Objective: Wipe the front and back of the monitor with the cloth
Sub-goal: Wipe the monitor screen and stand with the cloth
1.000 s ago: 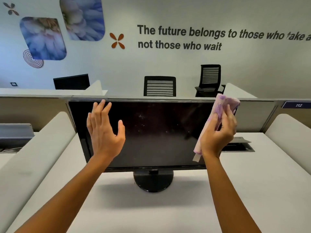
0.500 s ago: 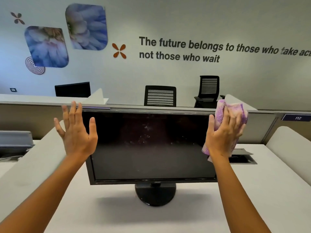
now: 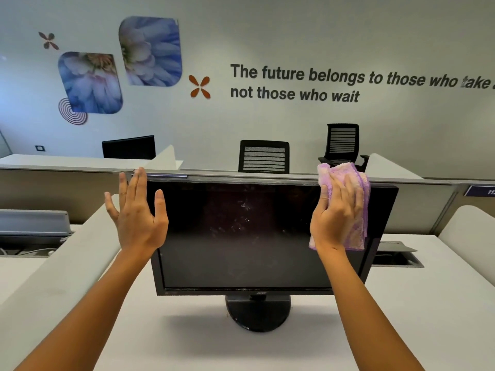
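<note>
So the monitor (image 3: 249, 236) sits on its round black stand (image 3: 258, 313) in the middle of my white bench (image 3: 401, 317), screen facing me and switched off. You can see dusty smudges across the dark glass, mostly around the middle.

My right hand (image 3: 336, 212) has the purple cloth (image 3: 353, 210) flat against the upper right part of the screen. Fingers are straight and pressing it on, not balled up around it. The cloth pokes up over the top edge of the monitor and hangs down past my wrist.

My left hand (image 3: 136, 212) is up at the top left corner of the monitor, fingers spread wide and holding nothing. Fingertips are level with the top edge, but I honestly can't tell if it's touching the frame or just in front of it.

Behind the divider there are two black mesh chairs (image 3: 263, 156), another dark monitor (image 3: 128, 147) off to the left, and a wall with blue flower prints (image 3: 150, 50) and a quote (image 3: 348, 81) in big letters.
</note>
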Motion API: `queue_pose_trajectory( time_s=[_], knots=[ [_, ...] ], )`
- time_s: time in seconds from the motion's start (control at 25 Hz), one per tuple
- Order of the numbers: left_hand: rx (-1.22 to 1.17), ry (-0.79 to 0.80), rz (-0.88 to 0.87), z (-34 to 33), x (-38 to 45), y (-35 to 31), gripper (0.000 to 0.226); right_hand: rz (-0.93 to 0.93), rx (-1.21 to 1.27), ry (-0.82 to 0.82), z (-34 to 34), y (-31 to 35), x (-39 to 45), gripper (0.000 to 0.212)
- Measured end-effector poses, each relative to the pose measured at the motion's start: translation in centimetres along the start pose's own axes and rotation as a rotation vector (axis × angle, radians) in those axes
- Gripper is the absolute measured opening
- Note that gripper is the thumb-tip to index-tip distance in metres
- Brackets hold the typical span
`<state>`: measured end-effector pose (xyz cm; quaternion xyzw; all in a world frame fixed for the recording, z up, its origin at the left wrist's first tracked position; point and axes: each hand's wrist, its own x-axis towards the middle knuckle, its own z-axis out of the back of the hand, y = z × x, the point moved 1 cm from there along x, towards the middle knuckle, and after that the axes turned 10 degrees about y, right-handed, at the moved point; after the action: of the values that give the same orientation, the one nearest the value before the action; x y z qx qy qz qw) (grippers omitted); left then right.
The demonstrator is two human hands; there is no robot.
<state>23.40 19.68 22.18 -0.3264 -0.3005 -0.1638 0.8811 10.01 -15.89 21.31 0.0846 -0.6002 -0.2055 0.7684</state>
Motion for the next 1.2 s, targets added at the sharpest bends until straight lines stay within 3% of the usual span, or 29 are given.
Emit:
queue_pose_trajectory(
  time_s=[0.6, 0.88, 1.2],
  knots=[
    [-0.246, 0.134, -0.102, 1.2, 0.4, 2.5, 0.082, 0.150, 0.241, 0.162, -5.5, 15.5, -4.7, 0.035],
    [-0.414, 0.124, -0.064, 1.6, 0.6, 2.5, 0.076, 0.236, 0.268, 0.253, -7.6, 21.6, -6.4, 0.037],
    [-0.354, 0.094, -0.078, 1.4, -0.6, 3.4, 0.066, 0.441, 0.301, 0.316, -9.4, 26.2, -6.5, 0.034]
  ],
)
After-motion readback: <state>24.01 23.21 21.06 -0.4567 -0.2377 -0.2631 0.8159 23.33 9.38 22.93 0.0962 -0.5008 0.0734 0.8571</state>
